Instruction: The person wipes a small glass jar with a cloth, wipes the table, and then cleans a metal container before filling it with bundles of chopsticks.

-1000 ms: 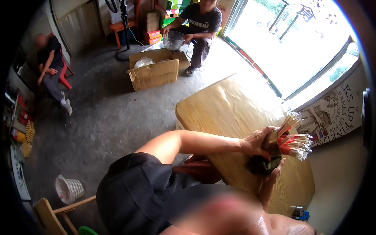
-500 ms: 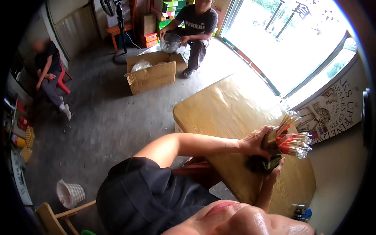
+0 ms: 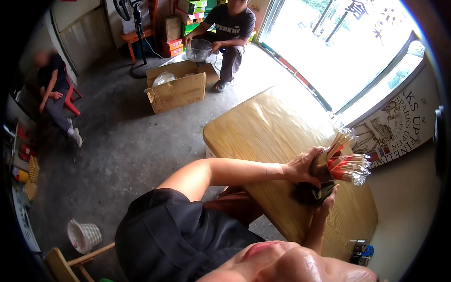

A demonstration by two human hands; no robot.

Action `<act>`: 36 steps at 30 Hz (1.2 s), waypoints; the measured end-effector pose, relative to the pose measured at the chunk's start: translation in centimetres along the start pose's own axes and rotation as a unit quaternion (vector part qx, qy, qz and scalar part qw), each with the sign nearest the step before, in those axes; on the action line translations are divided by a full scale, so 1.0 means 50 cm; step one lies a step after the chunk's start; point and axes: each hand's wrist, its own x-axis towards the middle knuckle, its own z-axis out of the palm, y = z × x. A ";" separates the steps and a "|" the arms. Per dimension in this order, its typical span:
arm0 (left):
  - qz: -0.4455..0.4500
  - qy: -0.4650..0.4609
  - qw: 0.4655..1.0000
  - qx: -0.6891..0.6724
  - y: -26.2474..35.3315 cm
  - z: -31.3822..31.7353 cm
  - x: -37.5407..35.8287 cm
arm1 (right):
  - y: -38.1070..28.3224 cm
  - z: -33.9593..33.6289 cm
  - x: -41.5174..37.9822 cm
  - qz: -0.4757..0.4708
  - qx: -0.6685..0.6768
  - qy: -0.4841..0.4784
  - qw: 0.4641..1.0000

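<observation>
My left hand (image 3: 300, 167) is wrapped round a brown chopstick holder (image 3: 320, 168), thumb on the near side. The holder tilts to the right over the table (image 3: 249, 122). Packed into it are wrapped chopsticks (image 3: 350, 164) with red paper and clear film at their ends. Just below the holder, my right hand (image 3: 328, 203) closes on a dark cloth (image 3: 312, 193), which lies against the holder's lower side and the tabletop. Part of the right forearm is hidden behind my face at the bottom.
A small blue-and-silver object (image 3: 361, 254) stands at the table's near right corner by the wall. Across the floor, a person (image 3: 230, 23) holds a clear tub (image 3: 198, 50) over a cardboard box (image 3: 178, 91). Another person sits on a red chair (image 3: 71, 105). A checked basket (image 3: 84, 233) stands lower left.
The view has shifted slightly, so the room sits a little further up and left. Both hands keep their hold on the holder and cloth.
</observation>
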 end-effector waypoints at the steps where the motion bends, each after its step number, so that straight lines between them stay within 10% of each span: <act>1: 0.005 0.006 1.000 -0.008 0.001 0.001 -0.005 | -0.005 0.011 -0.012 0.015 0.005 -0.004 1.000; 36: 0.007 0.000 1.000 0.017 -0.016 0.006 -0.004 | -0.005 0.026 -0.019 0.004 -0.008 0.023 1.000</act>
